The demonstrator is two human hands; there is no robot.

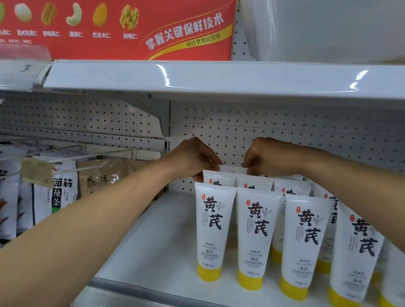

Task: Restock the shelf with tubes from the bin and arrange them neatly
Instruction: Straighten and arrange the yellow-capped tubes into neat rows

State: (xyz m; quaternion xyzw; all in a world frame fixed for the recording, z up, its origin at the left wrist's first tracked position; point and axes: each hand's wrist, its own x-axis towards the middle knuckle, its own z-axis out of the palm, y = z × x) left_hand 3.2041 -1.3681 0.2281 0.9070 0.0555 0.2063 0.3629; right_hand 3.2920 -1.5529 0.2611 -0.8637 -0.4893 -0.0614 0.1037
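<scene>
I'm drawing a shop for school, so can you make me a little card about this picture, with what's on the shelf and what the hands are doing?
place: white shop shelf
front row: white tubes with yellow caps, standing cap-down
left hand: pinches the top of a back-row tube
right hand: pinches the top of the next back-row tube
to the left: snack bags
shelf above: red box and white bin

My left grip and right grip each pinch a crimped top among the back-row tubes. Front-row tubes stand cap-down at 5 o'clock on the shelf; snack bags at 8 o'clock.
</scene>
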